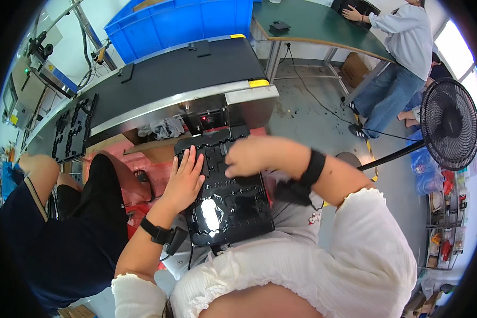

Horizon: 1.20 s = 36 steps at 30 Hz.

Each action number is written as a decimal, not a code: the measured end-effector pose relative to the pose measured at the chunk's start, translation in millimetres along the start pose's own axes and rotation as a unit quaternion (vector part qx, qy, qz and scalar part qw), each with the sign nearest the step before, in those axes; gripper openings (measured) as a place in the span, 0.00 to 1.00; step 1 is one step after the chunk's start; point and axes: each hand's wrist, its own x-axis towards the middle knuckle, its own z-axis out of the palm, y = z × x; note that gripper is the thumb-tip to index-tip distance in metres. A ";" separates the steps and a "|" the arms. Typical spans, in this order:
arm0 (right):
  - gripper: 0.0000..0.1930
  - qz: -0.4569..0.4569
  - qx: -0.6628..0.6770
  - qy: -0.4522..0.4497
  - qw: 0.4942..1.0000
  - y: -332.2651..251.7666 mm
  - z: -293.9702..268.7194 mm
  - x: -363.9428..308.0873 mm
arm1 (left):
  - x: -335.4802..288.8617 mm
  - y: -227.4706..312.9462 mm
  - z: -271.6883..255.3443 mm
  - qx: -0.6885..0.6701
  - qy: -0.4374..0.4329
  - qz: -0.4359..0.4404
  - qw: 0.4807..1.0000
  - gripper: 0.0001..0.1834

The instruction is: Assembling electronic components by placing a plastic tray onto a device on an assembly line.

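Observation:
A black moulded plastic case (244, 209) with shaped recesses lies across my lap. Its glossy lower half reflects a bright patch of light. My left hand (184, 183) rests on the case's left side, fingers stretched out and spread, holding nothing. Over the upper right part of the case is my right hand (252, 156), fingers curled closed and slightly blurred. Whatever it may hold is hidden behind the fingers. Both wrists carry black straps with small dark devices.
Ahead runs a black conveyor belt (169, 74) with small dark pieces on it. Another black moulded tray (74, 128) stands at its left, near a seated co-worker (63, 233). Behind are a blue bin (180, 26) and a green table (318, 26). A black fan (450, 119) stands right.

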 end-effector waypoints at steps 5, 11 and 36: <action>0.19 -0.117 -0.045 0.419 0.899 85.7 -112.9 29.8 | 12.9 1.0 -47.7 -0.021 -0.001 0.064 0.998 0.27; 0.41 0.153 -0.083 0.337 0.925 161.2 -187.4 85.3 | 140.5 -97.7 -143.1 -0.058 0.260 0.054 0.962 0.22; 0.18 -0.075 0.130 0.355 0.923 0.2 156.3 -36.3 | -11.8 56.1 -83.4 0.034 0.051 0.145 0.988 0.36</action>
